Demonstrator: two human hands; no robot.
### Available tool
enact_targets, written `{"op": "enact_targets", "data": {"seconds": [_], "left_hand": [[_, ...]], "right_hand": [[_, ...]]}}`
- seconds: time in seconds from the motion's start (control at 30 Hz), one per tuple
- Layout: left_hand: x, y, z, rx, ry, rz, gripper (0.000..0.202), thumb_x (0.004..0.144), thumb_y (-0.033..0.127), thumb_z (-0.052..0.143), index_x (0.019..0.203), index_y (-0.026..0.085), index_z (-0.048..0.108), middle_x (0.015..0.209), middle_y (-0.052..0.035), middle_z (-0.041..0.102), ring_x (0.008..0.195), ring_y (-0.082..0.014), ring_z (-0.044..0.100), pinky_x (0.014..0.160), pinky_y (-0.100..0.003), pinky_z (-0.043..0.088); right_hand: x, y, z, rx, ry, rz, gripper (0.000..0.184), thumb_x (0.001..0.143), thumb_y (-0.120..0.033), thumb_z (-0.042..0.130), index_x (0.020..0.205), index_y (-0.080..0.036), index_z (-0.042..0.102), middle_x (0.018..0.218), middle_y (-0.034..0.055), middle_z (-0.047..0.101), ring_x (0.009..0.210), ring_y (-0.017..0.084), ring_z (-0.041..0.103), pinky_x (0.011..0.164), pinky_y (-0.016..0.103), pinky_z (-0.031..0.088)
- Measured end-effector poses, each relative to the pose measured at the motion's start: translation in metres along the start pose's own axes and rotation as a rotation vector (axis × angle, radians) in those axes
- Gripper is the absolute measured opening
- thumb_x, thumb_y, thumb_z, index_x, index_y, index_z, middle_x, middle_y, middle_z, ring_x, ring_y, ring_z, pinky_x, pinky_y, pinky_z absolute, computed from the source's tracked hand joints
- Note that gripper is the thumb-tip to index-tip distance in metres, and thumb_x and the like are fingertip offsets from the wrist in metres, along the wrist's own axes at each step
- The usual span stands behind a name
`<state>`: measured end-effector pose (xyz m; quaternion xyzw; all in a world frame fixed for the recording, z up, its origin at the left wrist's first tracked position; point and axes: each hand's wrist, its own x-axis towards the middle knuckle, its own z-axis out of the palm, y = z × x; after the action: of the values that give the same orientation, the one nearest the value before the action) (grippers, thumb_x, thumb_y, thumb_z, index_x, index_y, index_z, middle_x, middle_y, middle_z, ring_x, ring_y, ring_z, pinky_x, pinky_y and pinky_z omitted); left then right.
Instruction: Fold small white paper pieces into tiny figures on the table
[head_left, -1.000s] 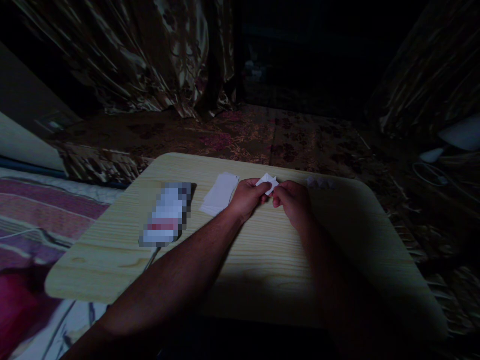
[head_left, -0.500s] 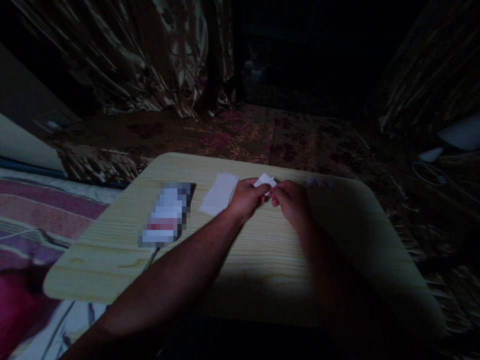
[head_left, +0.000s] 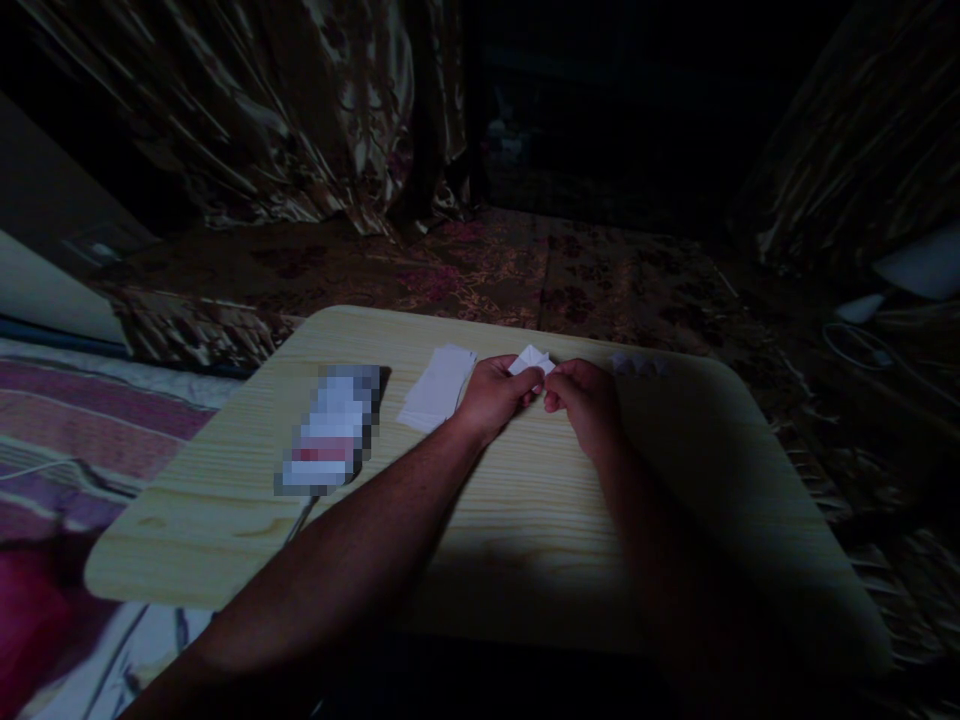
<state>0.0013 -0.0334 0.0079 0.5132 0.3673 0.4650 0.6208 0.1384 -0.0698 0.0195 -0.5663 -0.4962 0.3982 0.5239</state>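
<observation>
A small folded piece of white paper (head_left: 532,358) is held between my two hands above the far middle of the wooden table. My left hand (head_left: 496,392) is closed on its left side, the thumb lying across the front. On the right side, my right hand (head_left: 579,392) pinches the paper's edge with thumb and forefinger. Just left of my left hand lies a stack of white paper sheets (head_left: 439,385). Beyond my right hand, several small folded paper pieces (head_left: 637,364) sit in a row in dim light.
A blurred-out phone-like device (head_left: 330,430) with a cable rests on the left of the table (head_left: 525,530). A striped bed cover (head_left: 82,420) adjoins on the left. Patterned curtains (head_left: 360,110) hang behind, and a white lamp-like object (head_left: 919,265) stands at the far right.
The folded paper's right-hand point has shifted slightly under the fingers of my right hand. Both hands stay in nearly the same place and keep hold of it.
</observation>
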Motion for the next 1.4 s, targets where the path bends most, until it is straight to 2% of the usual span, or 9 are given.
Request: {"op": "enact_targets", "data": {"seconds": [0.17,0.5,0.8,0.97,1.2,1.4], "left_hand": [[-0.001,-0.001,-0.002,0.133,-0.009,0.015,0.023,0.072,0.036,0.070,0.067,0.015,0.062,0.051,0.0034,0.054,0.043,-0.0063,0.040,0.045,-0.023,0.024],[0.000,0.000,-0.004,0.218,-0.020,0.035,0.025,0.072,0.037,0.071,0.068,0.014,0.061,0.055,0.0022,0.056,0.046,-0.0069,0.042,0.047,-0.022,0.027],[0.000,0.000,-0.003,0.094,-0.059,-0.011,0.023,0.070,0.035,0.072,0.067,0.015,0.060,0.053,0.0028,0.055,0.044,-0.0062,0.041,0.045,-0.023,0.024],[-0.001,0.002,-0.002,0.044,-0.079,-0.007,0.023,0.071,0.034,0.073,0.068,0.014,0.061,0.057,0.0017,0.057,0.046,-0.0060,0.043,0.046,-0.023,0.028],[-0.001,0.004,-0.001,-0.017,-0.003,0.004,0.023,0.067,0.030,0.077,0.072,0.017,0.058,0.055,0.0038,0.056,0.045,-0.0064,0.044,0.046,-0.022,0.029],[-0.001,0.003,-0.001,-0.045,-0.020,-0.010,0.023,0.065,0.030,0.077,0.072,0.016,0.059,0.057,0.0036,0.056,0.046,-0.0066,0.045,0.046,-0.023,0.030]], "right_hand": [[0.000,-0.006,-0.004,-0.160,0.038,-0.021,0.019,0.073,-0.037,0.062,0.073,-0.018,0.062,0.055,-0.0013,0.063,0.051,0.014,0.059,0.051,0.024,0.044],[0.002,-0.005,-0.011,-0.291,-0.036,-0.069,0.015,0.077,-0.032,0.057,0.071,-0.019,0.062,0.054,-0.0008,0.064,0.050,0.014,0.057,0.049,0.025,0.039],[0.002,-0.007,-0.013,-0.286,-0.081,-0.070,0.015,0.077,-0.031,0.056,0.068,-0.020,0.061,0.054,-0.0013,0.063,0.049,0.013,0.055,0.048,0.024,0.037],[0.001,-0.009,-0.013,-0.250,-0.095,-0.081,0.019,0.078,-0.031,0.054,0.063,-0.020,0.059,0.053,-0.0015,0.062,0.050,0.012,0.054,0.050,0.024,0.037],[-0.001,-0.014,-0.014,-0.285,-0.053,-0.064,0.020,0.078,-0.028,0.054,0.061,-0.020,0.059,0.052,-0.0020,0.060,0.049,0.012,0.051,0.049,0.025,0.034],[0.000,-0.013,-0.013,-0.269,-0.057,-0.063,0.020,0.078,-0.031,0.054,0.062,-0.020,0.059,0.054,-0.0020,0.061,0.051,0.012,0.053,0.051,0.024,0.036]]}}
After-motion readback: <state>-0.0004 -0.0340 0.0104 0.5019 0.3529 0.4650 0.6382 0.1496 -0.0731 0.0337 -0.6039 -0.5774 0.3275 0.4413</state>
